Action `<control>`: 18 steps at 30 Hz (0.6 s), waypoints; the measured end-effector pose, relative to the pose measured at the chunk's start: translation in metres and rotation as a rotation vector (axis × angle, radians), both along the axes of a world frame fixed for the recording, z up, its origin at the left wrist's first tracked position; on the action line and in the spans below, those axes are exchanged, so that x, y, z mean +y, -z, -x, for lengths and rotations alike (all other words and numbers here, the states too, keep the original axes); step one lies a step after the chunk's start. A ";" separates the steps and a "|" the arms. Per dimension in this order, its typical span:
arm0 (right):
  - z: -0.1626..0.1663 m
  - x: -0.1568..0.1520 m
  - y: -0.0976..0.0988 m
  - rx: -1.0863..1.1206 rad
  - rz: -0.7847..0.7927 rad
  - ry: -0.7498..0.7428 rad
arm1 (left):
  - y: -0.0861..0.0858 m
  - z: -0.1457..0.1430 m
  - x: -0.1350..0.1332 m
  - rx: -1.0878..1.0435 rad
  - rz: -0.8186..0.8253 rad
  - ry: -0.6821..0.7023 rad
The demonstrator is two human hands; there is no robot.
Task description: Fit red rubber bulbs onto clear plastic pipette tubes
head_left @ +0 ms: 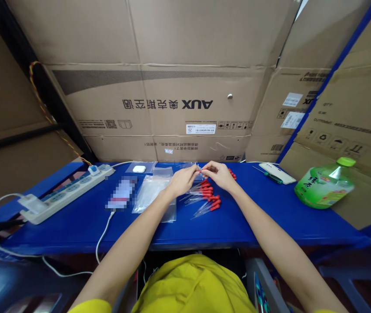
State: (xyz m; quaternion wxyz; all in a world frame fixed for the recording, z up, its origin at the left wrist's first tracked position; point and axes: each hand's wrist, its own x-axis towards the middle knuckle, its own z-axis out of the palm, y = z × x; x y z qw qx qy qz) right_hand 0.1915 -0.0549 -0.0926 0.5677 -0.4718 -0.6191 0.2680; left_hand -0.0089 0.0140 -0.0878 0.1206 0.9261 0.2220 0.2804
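Fingertips closed, the left hand and right hand pinch what looks like a dropper above the table, beyond loose droppers, apparently fitting it together, which calls for steady, light pressure.

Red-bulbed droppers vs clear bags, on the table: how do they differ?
The droppers are thin sticks with red bulbs; the bags are flat and broad. The droppers lie in a spread row; the bags lie overlapping. Both have see-through parts and rest on the blue table.
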 end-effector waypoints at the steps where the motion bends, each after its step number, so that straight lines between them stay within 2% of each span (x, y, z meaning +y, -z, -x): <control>1: -0.001 -0.001 -0.001 0.018 0.017 -0.027 | 0.000 0.000 -0.001 0.018 -0.004 -0.007; 6: -0.008 -0.005 -0.006 0.169 0.056 -0.157 | -0.008 -0.001 -0.008 0.006 -0.015 0.050; 10: -0.009 -0.006 -0.005 0.262 0.082 -0.219 | -0.012 -0.002 -0.010 -0.080 0.053 0.138; 15: -0.010 -0.009 -0.010 0.081 0.106 -0.165 | -0.008 0.003 0.002 -0.009 0.101 0.113; 18: -0.014 -0.012 -0.012 -0.084 0.192 -0.159 | -0.002 0.007 0.013 0.031 0.145 0.050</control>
